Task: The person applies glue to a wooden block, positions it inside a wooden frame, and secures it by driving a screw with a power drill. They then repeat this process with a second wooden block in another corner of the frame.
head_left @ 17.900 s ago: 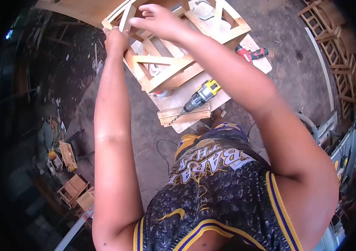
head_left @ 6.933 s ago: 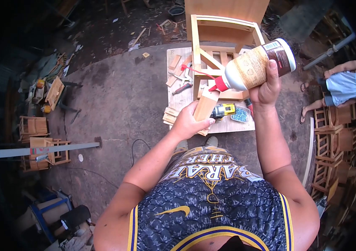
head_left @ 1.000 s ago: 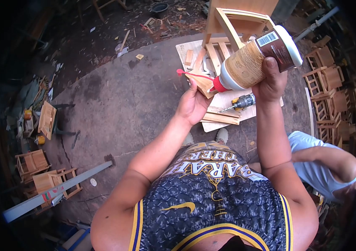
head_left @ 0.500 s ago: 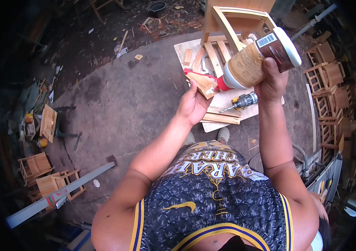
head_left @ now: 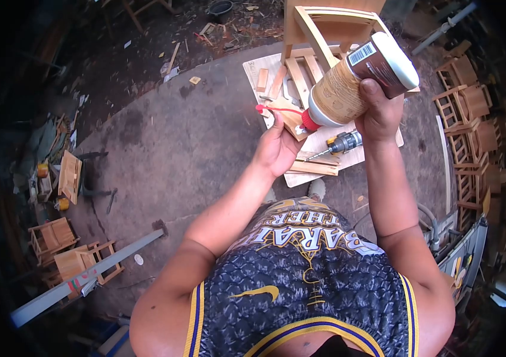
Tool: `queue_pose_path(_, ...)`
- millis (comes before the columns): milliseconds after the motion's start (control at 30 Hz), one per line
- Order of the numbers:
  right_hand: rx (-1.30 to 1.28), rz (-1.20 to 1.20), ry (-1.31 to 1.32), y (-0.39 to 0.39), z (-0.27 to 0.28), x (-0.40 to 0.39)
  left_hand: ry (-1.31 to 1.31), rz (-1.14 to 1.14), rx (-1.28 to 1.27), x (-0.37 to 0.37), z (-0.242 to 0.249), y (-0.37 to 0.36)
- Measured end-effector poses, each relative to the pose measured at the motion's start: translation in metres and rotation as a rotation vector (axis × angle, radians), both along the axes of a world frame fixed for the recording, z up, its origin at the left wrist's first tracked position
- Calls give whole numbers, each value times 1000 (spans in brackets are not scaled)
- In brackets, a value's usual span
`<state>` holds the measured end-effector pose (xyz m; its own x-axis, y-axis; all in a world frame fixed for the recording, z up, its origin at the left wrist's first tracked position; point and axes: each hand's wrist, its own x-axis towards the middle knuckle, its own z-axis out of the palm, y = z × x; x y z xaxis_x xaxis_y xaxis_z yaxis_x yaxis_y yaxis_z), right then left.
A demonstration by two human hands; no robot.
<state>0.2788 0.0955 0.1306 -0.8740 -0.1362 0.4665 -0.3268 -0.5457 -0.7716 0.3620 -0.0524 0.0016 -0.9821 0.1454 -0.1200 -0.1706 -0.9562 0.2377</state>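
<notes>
My right hand [head_left: 380, 113] is wrapped round a large glue bottle [head_left: 336, 92] with a wood-grain label and white base. The bottle is tipped nozzle-down to the left. Its red nozzle [head_left: 309, 121] meets a small flat piece of wood [head_left: 287, 118], where white glue [head_left: 300, 129] shows. A red cap on a strap [head_left: 261, 108] dangles from the nozzle across the wood. Between thumb and fingers, my left hand [head_left: 275, 146] grips that wood piece; most of its fingers are hidden underneath.
Beneath my hands lies a pale board [head_left: 259, 74] on the floor, bearing a wooden chair [head_left: 306, 35], a power drill [head_left: 343, 143] and wood strips [head_left: 315, 166]. Stacked wooden chairs [head_left: 470, 137] line the right side. A grey metal bar [head_left: 116, 256] crosses the lower left.
The bottle and right hand have shifted slightly left, and the nozzle sits closer onto the wood piece. The red cap has swung a little lower and left.
</notes>
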Motion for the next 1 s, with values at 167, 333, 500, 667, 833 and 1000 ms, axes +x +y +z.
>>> queue_pose_path(167, -6, 5, -12, 15, 1, -8, 16, -8, 44, -5, -8, 3)
queue_pose_path(333, -45, 29, -6, 23, 4, -7, -9, 5, 48, -6, -8, 8)
queue_pose_path(500, -11, 24, 4, 24, 6, -2, -33, 13, 60, -6, -6, 18)
queue_pose_path(667, -23, 2, -2, 27, 1, -4, -25, 12, 37, -5, -7, 20)
queue_pose_path(833, -28, -25, -9, 31, 5, 2, 19, -15, 73, -1, -9, 19)
queue_pose_path(1000, -18, -30, 4, 23, 0, 3, -25, -21, 73, 1, -13, 17)
